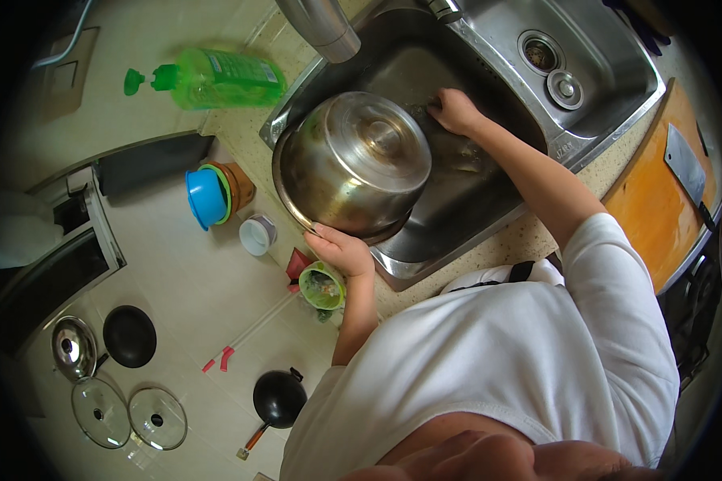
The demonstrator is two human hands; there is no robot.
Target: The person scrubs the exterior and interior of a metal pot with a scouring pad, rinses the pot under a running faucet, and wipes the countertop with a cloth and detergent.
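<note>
A large stainless steel pot is tipped over the left side of the sink basin, its ringed base turned up towards me. My left hand grips the pot's rim at the near left. Down in the basin, my right hand is beside the pot with its fingers curled near the basin floor. Its fingertips are partly hidden, and whether they hold anything cannot be made out. Above the pot hangs a thick metal faucet part. The inside of the pot faces away and is hidden.
A green detergent pump bottle lies left of the sink. A second basin has a drain and strainer. A cleaver rests on a wooden cutting board at right. Floor items include plastic basins, a bin, a wok and glass lids.
</note>
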